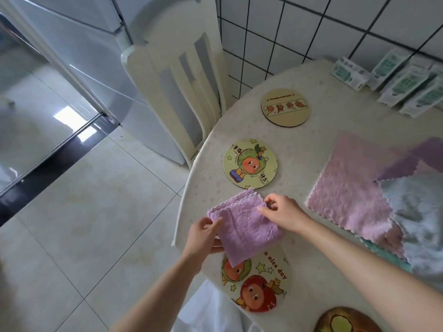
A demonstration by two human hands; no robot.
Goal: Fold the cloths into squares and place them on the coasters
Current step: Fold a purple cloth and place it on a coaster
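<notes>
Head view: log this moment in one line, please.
step: folding | left hand + right hand: grip folded purple fleece cloth | cloth partly over round cartoon coaster | unfolded cloths: waiting

Operator body: two bare forearms and hands, no robot hardware.
Left hand [203,238] and right hand [282,213]: no gloves, rings, watch or wristbands visible. Forearms bare to the frame edge, no sleeves in view. Short plain nails. White garment [208,312] at bottom centre, looks like the person's clothing; cut unclear.
</notes>
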